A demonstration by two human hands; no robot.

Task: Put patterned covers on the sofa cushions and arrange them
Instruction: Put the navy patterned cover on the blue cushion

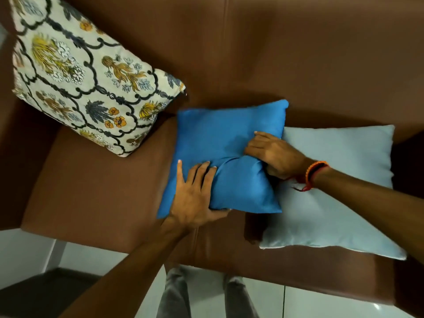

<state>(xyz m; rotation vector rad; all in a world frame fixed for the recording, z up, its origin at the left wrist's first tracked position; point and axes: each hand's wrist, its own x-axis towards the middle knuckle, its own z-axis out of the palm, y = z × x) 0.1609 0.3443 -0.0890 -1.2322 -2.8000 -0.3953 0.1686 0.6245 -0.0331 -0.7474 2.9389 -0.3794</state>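
A bright blue cushion (220,143) lies on the brown sofa seat (91,191), its right edge overlapping a pale blue cushion (339,203). My left hand (195,198) grips the blue cushion's near left corner, fingers on top and thumb under the edge. My right hand (273,154) pinches a fold of its fabric near the right side, creasing the cover. A cushion in a cream floral patterned cover (80,76) leans against the sofa's left arm and backrest, apart from both hands.
The brown leather backrest (298,53) rises behind the cushions. White floor tiles (321,304) and my legs in grey trousers (176,297) show below the seat's front edge. A dark mat (46,290) lies at the lower left.
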